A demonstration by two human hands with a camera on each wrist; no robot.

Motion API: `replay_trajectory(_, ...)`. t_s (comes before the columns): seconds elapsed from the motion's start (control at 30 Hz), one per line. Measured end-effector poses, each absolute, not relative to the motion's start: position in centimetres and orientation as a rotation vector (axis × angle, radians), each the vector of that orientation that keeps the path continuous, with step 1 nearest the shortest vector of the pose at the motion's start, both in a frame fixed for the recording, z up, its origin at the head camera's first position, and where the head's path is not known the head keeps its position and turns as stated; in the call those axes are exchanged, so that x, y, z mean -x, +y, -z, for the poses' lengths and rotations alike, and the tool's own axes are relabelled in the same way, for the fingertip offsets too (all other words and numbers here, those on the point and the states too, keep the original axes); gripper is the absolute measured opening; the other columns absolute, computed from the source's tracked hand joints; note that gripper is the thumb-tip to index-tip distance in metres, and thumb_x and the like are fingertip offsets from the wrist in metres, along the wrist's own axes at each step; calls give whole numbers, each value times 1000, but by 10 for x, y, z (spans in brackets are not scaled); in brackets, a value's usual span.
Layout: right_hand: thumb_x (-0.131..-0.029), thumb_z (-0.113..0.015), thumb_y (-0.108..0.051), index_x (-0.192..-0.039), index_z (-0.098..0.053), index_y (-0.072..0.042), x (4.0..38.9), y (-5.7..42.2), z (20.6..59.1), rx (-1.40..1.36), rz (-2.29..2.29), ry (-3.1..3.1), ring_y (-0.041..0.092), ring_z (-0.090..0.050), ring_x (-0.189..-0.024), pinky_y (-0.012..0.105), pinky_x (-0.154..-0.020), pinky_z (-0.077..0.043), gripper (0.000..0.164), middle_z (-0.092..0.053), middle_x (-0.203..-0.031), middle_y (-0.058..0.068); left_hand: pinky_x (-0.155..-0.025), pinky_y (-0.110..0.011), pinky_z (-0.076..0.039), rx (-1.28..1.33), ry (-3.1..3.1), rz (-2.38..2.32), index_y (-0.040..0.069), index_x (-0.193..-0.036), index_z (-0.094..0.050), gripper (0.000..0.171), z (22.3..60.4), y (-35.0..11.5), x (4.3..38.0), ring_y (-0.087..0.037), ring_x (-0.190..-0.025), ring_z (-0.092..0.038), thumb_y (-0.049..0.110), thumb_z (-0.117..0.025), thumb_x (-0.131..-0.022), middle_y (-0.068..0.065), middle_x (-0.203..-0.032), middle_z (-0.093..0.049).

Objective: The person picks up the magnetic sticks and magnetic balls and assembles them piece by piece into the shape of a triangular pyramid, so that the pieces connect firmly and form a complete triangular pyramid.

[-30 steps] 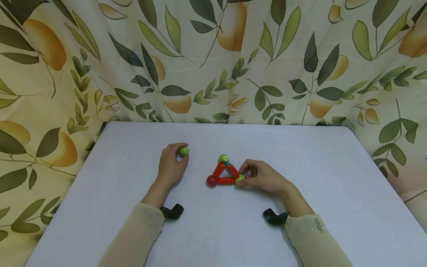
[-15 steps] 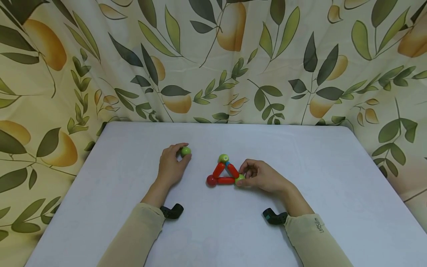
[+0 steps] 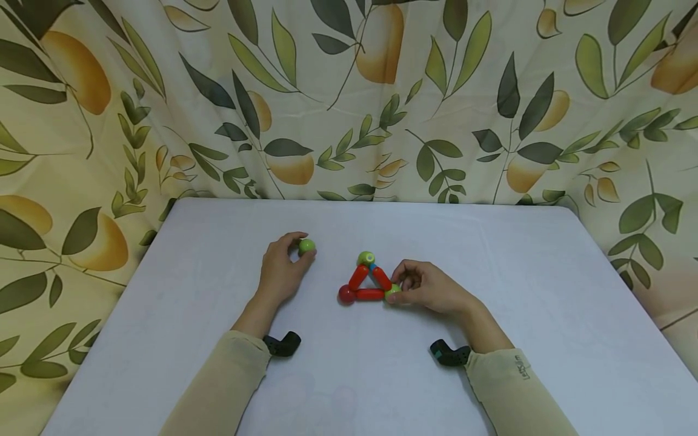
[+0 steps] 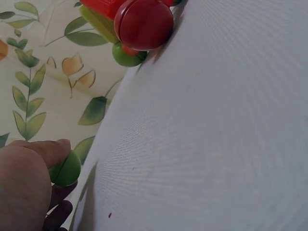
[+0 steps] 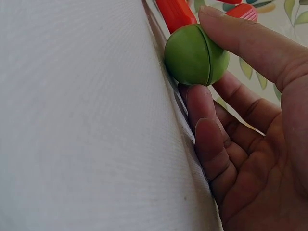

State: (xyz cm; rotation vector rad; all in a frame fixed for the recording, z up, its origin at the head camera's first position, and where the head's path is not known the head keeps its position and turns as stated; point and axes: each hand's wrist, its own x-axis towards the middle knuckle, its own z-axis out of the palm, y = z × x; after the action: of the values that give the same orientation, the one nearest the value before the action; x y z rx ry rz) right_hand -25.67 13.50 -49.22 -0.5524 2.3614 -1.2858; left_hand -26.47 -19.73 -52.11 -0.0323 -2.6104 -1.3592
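My left hand [image 3: 280, 269] pinches a loose green ball [image 3: 307, 246] between thumb and fingers, left of a triangle of rods and balls. Red rods [image 3: 370, 295] form the triangle's sides. A dark red ball [image 3: 346, 295] sits at its left corner, and a green ball with a pale ring [image 3: 366, 258] tops the far corner. At the right corner, my right hand [image 3: 433, 287] holds another green ball [image 5: 196, 55] between thumb and fingers. A blue bit [image 3: 372, 266] shows beside the far ball. From the left wrist, a yellow-green rod [image 4: 98, 24] also appears behind the dark red ball.
The white-covered table [image 3: 349, 375] extends around both hands. Behind its far edge hangs a curtain [image 3: 349, 121] printed with fruit and leaves. Black wrist devices [image 3: 282, 344] protrude inward from both sleeves, low over the table.
My left hand has shifted slightly to the right with its green ball, closer to the triangle. My right hand and the triangle stay in place.
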Motion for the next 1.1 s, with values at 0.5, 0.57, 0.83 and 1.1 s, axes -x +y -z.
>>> replay_trajectory(0.5,-84,-87,-22,-107,-65,-9,258,137,492,540,1283,2358,19,-54,-78,25,-65,-42,35,-58,-82,7,-110,-56,-41,-26,-2514,1531,21,-138,-61,44,513,-190,261,-34,-134,-54,32,-74,-96,-8,-135,-64)
replay_trajectory(0.57,-83,-88,-22,-107,-65,-9,257,137,492,534,1285,2354,19,-54,-77,25,-65,-43,35,-58,-82,7,-112,-56,-40,-29,-2504,1567,21,-138,-61,45,511,-186,259,-33,-136,-53,33,-73,-97,-7,-135,-64)
replay_trajectory(0.83,-83,-88,-22,-107,-65,-8,256,137,492,529,1290,2354,19,-55,-78,26,-65,-43,36,-58,-82,8,-117,-47,-37,32,-2469,1621,16,-136,-62,45,502,-172,255,-26,-130,-56,31,-75,-96,-1,-127,-68)
replay_trajectory(1.1,-83,-87,-21,-107,-65,-8,256,137,493,539,1295,2354,18,-53,-77,25,-64,-42,35,-57,-82,7,-115,-50,-39,87,-2450,1651,23,-127,-66,34,496,-159,248,-23,-127,-58,29,-77,-95,5,-122,-71)
